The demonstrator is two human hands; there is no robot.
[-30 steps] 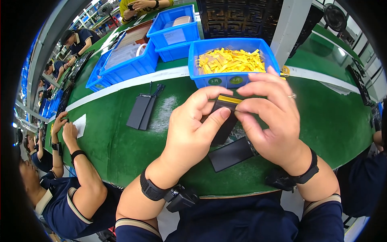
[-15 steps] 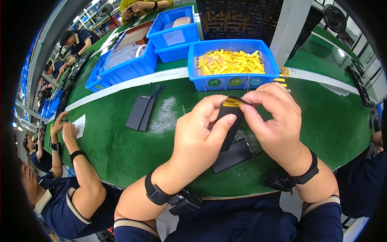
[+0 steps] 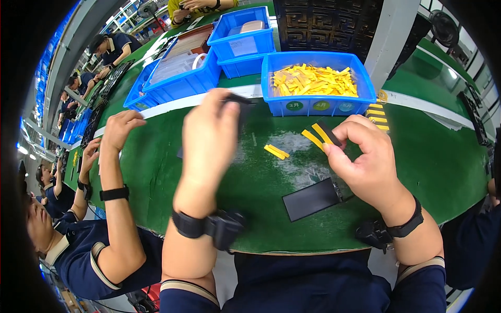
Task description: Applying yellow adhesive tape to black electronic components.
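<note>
My left hand (image 3: 203, 141), smeared by motion, is raised over the bench with its thumb pressed on a dark flat rectangular piece (image 3: 243, 108). Between the thumb and fingers of my right hand (image 3: 365, 159) are yellow strips (image 3: 318, 136) and a small black piece (image 3: 331, 132); whether these are joined I cannot tell. Two or so loose yellow strips (image 3: 276, 152) lie on the green bench between my hands. Nearer to me rests a flat black rectangular module (image 3: 311, 200) with a short connector end toward my right wrist. My left hand mostly hides other black modules.
A blue bin (image 3: 319, 108) heaped with yellow strips stands at the far edge. More blue bins (image 3: 182, 83) are at the far left, beside a grey post (image 3: 389, 41) and a dark patterned panel (image 3: 329, 26). A co-worker's hands (image 3: 117, 128) are close on my left.
My hands have separated: the left went left and up with the dark piece, the right keeps yellow strips and a black piece. Loose yellow strips now show on the bench. The co-worker's hand rose.
</note>
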